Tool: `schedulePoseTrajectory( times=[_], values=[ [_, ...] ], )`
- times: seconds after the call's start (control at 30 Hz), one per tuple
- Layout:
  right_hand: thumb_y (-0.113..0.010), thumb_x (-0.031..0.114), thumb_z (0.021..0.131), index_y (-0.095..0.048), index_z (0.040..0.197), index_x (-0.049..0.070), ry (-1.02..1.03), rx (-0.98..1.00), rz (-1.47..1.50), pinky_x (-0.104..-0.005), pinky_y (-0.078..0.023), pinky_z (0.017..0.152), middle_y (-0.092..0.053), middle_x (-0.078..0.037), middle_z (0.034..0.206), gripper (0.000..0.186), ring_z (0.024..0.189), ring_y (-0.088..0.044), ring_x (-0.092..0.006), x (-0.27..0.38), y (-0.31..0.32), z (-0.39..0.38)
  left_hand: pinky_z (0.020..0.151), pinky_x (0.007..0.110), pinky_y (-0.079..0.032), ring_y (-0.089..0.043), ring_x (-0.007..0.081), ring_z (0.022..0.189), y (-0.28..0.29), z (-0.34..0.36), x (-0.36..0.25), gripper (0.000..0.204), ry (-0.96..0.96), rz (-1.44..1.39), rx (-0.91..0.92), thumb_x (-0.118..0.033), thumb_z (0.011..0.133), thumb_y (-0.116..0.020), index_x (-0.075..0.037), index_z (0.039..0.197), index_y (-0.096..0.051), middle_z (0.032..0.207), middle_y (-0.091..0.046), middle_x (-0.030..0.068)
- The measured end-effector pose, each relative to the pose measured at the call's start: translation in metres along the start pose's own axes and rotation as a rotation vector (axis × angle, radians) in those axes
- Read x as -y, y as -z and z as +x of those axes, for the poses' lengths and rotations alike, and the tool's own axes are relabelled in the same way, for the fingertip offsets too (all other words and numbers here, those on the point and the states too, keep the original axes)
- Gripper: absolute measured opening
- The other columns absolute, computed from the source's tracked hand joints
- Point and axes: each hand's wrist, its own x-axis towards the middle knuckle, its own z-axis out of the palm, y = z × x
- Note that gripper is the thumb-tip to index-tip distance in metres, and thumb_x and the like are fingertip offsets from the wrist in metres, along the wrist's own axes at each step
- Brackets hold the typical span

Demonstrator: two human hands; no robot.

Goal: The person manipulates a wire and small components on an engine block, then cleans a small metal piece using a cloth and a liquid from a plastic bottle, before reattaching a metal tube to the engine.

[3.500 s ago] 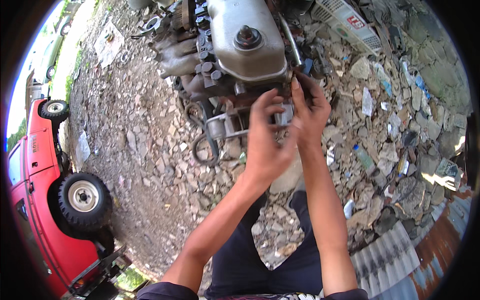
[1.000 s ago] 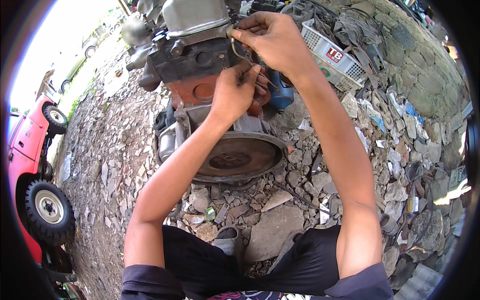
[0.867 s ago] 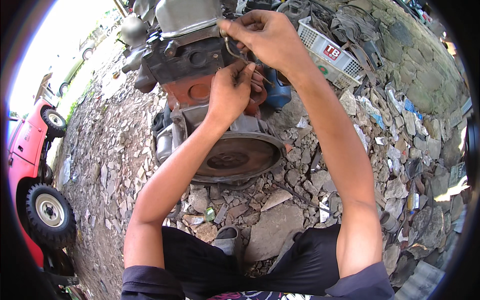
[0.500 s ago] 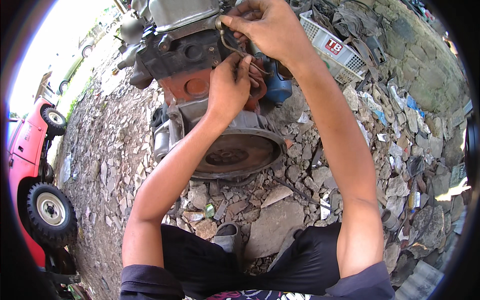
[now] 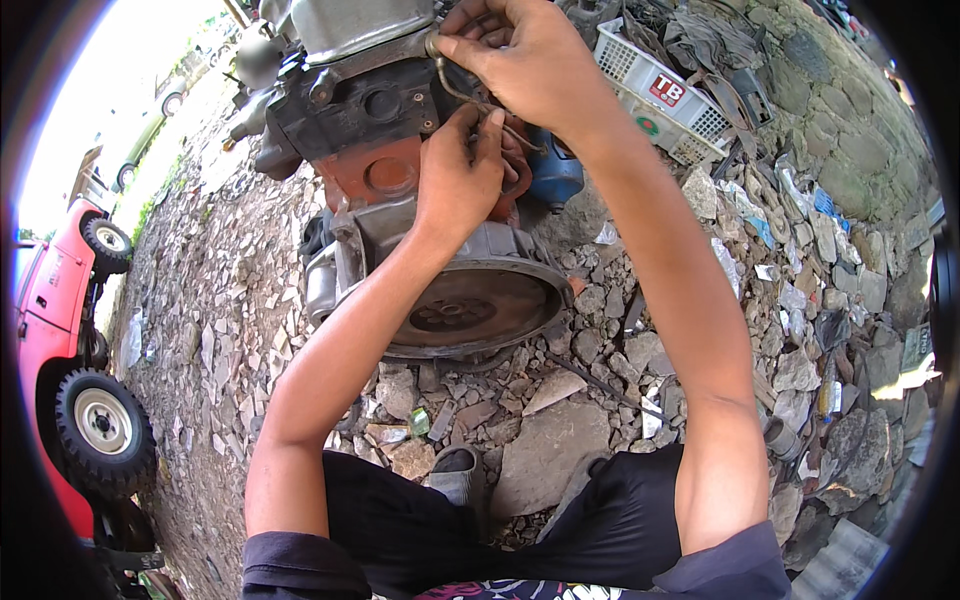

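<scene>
My right hand (image 5: pixel 535 75) pinches the fitting at the upper end of a thin bent metal pipe (image 5: pixel 450 85), beside the silver valve cover (image 5: pixel 350 25) of an engine with a black upper section (image 5: pixel 340 115) and rust-red block (image 5: pixel 365 170). My left hand (image 5: pixel 465 170) is closed on the lower stretch of the pipe, its fingers partly hidden. Just right of it is a blue cylindrical part (image 5: pixel 555 180). Below, the rusty flywheel (image 5: pixel 450 310) sits inside a grey housing ring.
Rubble (image 5: pixel 555 430) surrounds the engine and my feet. A white plastic crate (image 5: pixel 630 65) with dark scraps beside it lies upper right, near a stone surface (image 5: pixel 840 150). A red off-road vehicle (image 5: pixel 55 300) stands at the left; corrugated sheet (image 5: pixel 840 560) lies lower right.
Since the oldest frame, the view has shifted to show the block and flywheel, and both hands now hold the pipe. Over the last second, hands and pipe moved slightly up and left in view.
</scene>
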Motion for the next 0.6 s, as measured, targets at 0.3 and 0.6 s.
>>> schedulePoseTrajectory(
  times=[0.3,0.6],
  values=[
    [-0.071,0.018,0.092,-0.066,0.092,-0.003,-0.031,0.037,0.037,-0.0281,-0.051,0.066,-0.067,-0.006,0.075,0.022,0.069,-0.062,-0.0125,0.008,0.005,-0.004,0.047,0.023,-0.045,-0.061,0.0097,0.056,0.001,0.0,0.01,0.025,-0.07,0.039,-0.02,-0.023,0.103,-0.054,0.002,0.1,-0.06,0.078,-0.064,0.0055],
    [-0.076,0.015,0.088,-0.066,0.094,-0.003,-0.296,0.136,0.212,-0.0258,-0.05,0.064,-0.066,-0.004,0.078,0.021,0.069,-0.06,-0.0103,0.012,0.006,-0.001,0.054,0.029,-0.048,-0.064,0.0139,0.059,0.002,0.001,0.012,0.022,-0.098,0.035,-0.046,-0.018,0.101,-0.055,0.003,0.097,-0.062,0.073,-0.066,0.0089]
  ],
)
